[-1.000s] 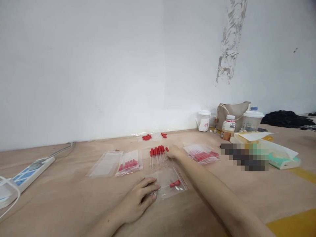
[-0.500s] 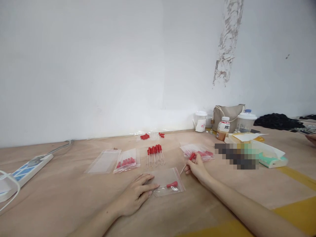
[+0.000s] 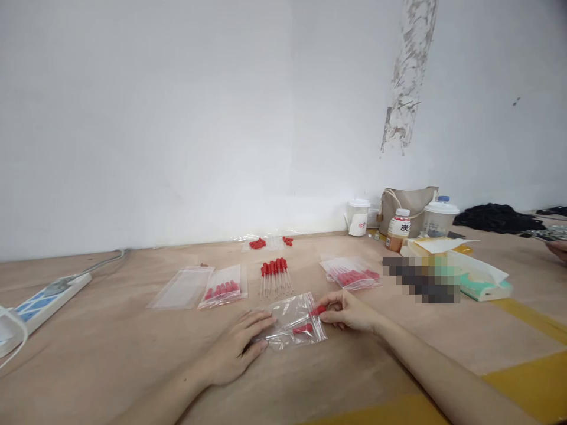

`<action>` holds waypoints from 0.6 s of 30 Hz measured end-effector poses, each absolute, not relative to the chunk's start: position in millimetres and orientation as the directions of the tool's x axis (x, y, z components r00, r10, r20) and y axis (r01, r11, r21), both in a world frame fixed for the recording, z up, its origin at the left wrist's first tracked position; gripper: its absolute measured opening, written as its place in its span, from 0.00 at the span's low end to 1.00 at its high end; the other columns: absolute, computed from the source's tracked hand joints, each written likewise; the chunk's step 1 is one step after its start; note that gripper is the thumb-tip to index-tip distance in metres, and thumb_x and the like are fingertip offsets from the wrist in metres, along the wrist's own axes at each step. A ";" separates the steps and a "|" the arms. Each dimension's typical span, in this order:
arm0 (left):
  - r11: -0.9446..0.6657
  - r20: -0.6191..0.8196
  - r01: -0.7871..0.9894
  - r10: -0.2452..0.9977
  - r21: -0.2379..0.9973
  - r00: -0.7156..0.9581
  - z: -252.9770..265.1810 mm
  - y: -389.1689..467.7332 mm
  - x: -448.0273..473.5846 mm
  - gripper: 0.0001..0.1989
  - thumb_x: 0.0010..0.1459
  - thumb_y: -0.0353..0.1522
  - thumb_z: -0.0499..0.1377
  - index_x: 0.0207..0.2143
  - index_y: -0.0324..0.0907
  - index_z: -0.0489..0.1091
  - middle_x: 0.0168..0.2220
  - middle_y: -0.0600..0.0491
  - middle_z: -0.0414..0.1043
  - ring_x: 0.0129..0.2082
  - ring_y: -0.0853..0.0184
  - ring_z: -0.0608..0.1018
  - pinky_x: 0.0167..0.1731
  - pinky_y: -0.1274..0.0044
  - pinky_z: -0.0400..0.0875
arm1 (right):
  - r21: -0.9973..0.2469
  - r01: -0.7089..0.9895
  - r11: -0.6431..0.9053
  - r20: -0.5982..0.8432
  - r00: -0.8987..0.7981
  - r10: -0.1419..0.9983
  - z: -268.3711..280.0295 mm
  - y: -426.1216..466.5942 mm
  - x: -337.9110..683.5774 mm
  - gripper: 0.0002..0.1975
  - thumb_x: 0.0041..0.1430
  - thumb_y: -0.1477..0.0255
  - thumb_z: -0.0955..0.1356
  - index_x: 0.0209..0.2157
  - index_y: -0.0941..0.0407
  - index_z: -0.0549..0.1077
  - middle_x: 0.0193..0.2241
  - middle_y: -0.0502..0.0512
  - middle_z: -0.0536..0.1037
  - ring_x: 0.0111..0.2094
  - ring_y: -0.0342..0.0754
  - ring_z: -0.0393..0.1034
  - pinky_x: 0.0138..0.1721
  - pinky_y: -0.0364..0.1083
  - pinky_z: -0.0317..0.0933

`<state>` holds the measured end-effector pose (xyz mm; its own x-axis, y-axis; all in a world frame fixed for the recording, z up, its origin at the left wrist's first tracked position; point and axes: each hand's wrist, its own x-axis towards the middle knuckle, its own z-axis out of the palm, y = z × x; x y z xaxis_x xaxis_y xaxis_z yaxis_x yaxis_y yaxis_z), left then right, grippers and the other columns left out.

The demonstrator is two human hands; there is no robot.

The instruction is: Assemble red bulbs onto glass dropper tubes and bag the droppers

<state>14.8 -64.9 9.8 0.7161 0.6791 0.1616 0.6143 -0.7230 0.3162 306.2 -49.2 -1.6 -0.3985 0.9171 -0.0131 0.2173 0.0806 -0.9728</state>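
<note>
A clear zip bag lies flat on the table with one red-bulbed dropper inside. My left hand rests over the bag's left end, fingers stretched out and pressing on it. At the bag's mouth on the right, my right hand pinches the red bulb of a second dropper. Its thin clear tube is inside the bag, while the bulb is at the opening. Beyond the bag, several droppers lie side by side in a row, bulbs pointing away.
Filled dropper bags lie left, others right, beside flat zip bags. Loose red bulbs sit near the wall. A power strip is far left; a bottle, cups and tissue pack stand right.
My right hand has moved left and brought its dropper from beside the bag into the bag's mouth, tube first. My left hand remains on the bag, its fingers slightly shifted.
</note>
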 end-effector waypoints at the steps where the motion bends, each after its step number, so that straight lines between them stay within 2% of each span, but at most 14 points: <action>1: -0.727 0.161 0.612 0.675 0.310 0.720 10.0 -64.7 14.9 0.20 0.61 0.37 0.45 0.56 0.52 0.52 0.57 0.56 0.53 0.56 0.64 0.56 0.54 0.65 0.51 | -0.967 0.225 0.115 0.017 -0.397 0.917 -1.1 -50.2 305.1 0.14 0.41 0.69 0.70 0.32 0.61 0.72 0.15 0.44 0.66 0.16 0.35 0.56 0.18 0.37 0.50; 4: -0.733 0.158 0.609 0.669 0.301 0.727 10.3 -64.2 15.4 0.20 0.61 0.37 0.45 0.56 0.52 0.51 0.57 0.56 0.53 0.56 0.64 0.55 0.54 0.65 0.50 | -0.956 0.224 0.191 0.111 -0.326 0.939 -3.3 -52.0 295.3 0.16 0.38 0.69 0.71 0.32 0.60 0.71 0.16 0.44 0.67 0.17 0.36 0.57 0.19 0.37 0.51; 7: -0.736 0.154 0.607 0.666 0.299 0.730 10.9 -64.7 15.8 0.20 0.61 0.37 0.45 0.56 0.52 0.51 0.57 0.56 0.52 0.56 0.64 0.55 0.54 0.66 0.50 | -0.946 0.236 0.222 0.165 -0.242 0.956 -7.8 -52.3 283.9 0.13 0.39 0.68 0.71 0.27 0.59 0.69 0.17 0.46 0.68 0.18 0.38 0.59 0.20 0.38 0.52; 10: -0.735 0.160 0.608 0.667 0.301 0.727 11.5 -65.5 15.8 0.20 0.61 0.38 0.45 0.56 0.52 0.52 0.57 0.56 0.53 0.56 0.64 0.56 0.54 0.66 0.51 | -0.916 0.293 0.274 0.186 -0.296 0.937 -9.3 -52.2 279.8 0.12 0.44 0.63 0.68 0.23 0.59 0.70 0.19 0.49 0.70 0.22 0.41 0.62 0.23 0.39 0.55; 13: -0.736 0.168 0.604 0.666 0.306 0.726 11.5 -65.3 15.7 0.20 0.61 0.38 0.45 0.55 0.52 0.53 0.57 0.56 0.54 0.56 0.63 0.56 0.54 0.66 0.52 | -0.864 0.366 0.346 0.159 -0.453 0.877 -5.9 -53.0 285.4 0.15 0.48 0.61 0.65 0.21 0.59 0.71 0.22 0.50 0.71 0.26 0.42 0.64 0.26 0.39 0.56; 15: -0.742 0.173 0.595 0.659 0.308 0.732 11.5 -64.8 15.6 0.20 0.61 0.38 0.45 0.55 0.52 0.53 0.56 0.56 0.54 0.56 0.63 0.56 0.54 0.65 0.51 | -0.859 0.372 0.353 0.111 -0.537 0.836 -2.7 -53.0 292.8 0.16 0.48 0.60 0.65 0.22 0.59 0.72 0.20 0.48 0.70 0.23 0.41 0.62 0.24 0.38 0.55; 18: -0.748 0.157 0.592 0.651 0.299 0.743 12.4 -64.1 15.7 0.19 0.61 0.38 0.45 0.55 0.52 0.54 0.57 0.56 0.53 0.56 0.63 0.56 0.54 0.65 0.50 | -0.897 0.391 0.207 0.006 -0.456 0.890 0.7 -47.7 303.7 0.15 0.47 0.60 0.65 0.24 0.60 0.70 0.13 0.44 0.64 0.14 0.37 0.55 0.16 0.37 0.50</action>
<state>15.7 -64.1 12.4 0.7428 0.6508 0.1574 0.5921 -0.7482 0.2995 303.7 -47.7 0.7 -0.4563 0.8898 0.0062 0.3909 0.2067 -0.8969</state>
